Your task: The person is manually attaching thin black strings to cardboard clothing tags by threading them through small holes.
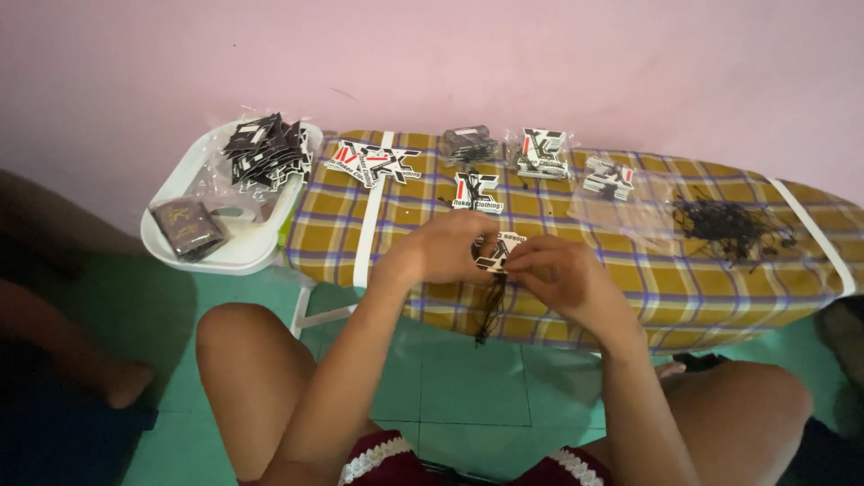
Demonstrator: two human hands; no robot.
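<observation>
Nearest you, both hands meet over the near edge of the ironing board (684, 297). Your left hand (441, 252) is curled, fingers pressed onto a small die-cut card tag (499, 252), white with black and red print; your right hand (562, 274) pinches the tag's right side together with a thin black string (490, 310) that hangs off the near edge toward the floor. Judgement: the tag is light and flat, stiff enough to hold by its rim but easy to crease; the string is limp and fine, best gripped between fingertips close to the tag. The board's plaid cloth cover looks soft and slightly giving, not slippery. Farther in, loose tags (477, 193) lie mid-board, with bagged stacks (540, 153) along the far edge. Toward the right end, a tangle of black strings (729, 225) sits on clear plastic. Off the left end, a white plastic tray (243, 252) carries more bagged tags (265, 153). Beyond: pink wall (540, 54), green tiled floor (450, 387) below.
</observation>
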